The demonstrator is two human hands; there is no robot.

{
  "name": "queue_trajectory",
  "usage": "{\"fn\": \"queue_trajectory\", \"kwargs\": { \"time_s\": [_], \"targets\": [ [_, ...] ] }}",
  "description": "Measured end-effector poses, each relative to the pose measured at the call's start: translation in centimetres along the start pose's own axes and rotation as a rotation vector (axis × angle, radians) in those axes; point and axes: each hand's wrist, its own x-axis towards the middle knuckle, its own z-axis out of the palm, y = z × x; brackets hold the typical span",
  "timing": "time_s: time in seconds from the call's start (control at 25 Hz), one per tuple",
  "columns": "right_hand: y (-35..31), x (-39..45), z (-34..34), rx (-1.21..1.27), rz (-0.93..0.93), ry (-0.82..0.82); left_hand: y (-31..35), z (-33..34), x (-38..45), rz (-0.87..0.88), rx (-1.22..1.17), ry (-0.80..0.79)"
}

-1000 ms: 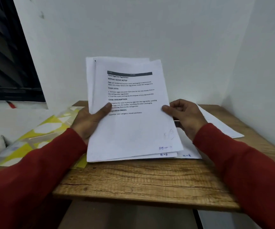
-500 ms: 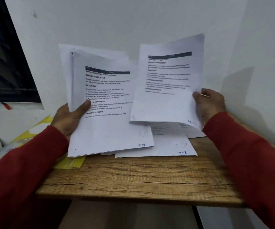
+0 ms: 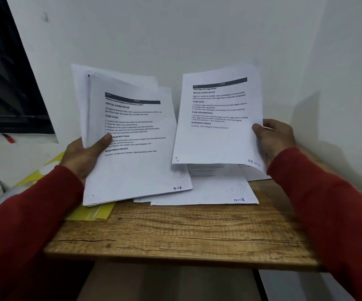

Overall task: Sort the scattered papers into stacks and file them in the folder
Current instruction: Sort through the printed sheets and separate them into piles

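Note:
My left hand (image 3: 82, 154) grips a stack of printed white papers (image 3: 132, 166) by its left edge, thumb pressed on the top page, held tilted above the table. My right hand (image 3: 273, 140) pinches a single printed sheet (image 3: 217, 140) by its right edge, held upright beside the stack. Several loose sheets (image 3: 210, 192) lie flat on the wooden table (image 3: 175, 235) beneath both. A yellow patterned folder (image 3: 93, 212) lies at the left, mostly hidden under the stack and my left sleeve.
White walls close in behind and on the right, meeting in a corner behind the table. A dark window (image 3: 6, 83) fills the upper left. The table's front edge runs close to me, with floor below it.
My right hand pulled the top sheet off the stack and carried it up and to the right, then lowered it a little. The stack stays in my left hand, shifted left.

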Motion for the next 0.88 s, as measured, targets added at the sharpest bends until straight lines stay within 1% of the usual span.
{"fn": "queue_trajectory", "kwargs": {
  "time_s": [0.08,0.24,0.36,0.56,0.72,0.88],
  "targets": [
    [0.1,0.4,-0.2,-0.016,-0.006,0.024,-0.1,0.0,0.0,-0.007,-0.011,0.002],
    [-0.2,0.2,-0.1,0.058,-0.013,0.098,-0.1,-0.1,0.1,-0.005,-0.021,0.020],
    [-0.3,0.1,0.0,0.071,-0.006,0.105,-0.2,-0.1,0.0,-0.021,-0.018,0.019],
    [-0.1,-0.6,0.4,0.008,-0.006,0.021,-0.4,0.1,-0.1,-0.047,-0.011,0.010],
    [-0.2,-1.5,1.2,0.098,0.055,-0.073,-0.5,0.3,-0.2,-0.077,-0.017,0.000],
    [0.3,-3.0,2.9,0.187,0.146,-0.216,-0.5,1.3,-1.0,-0.105,-0.081,-0.058]
  ]
}}
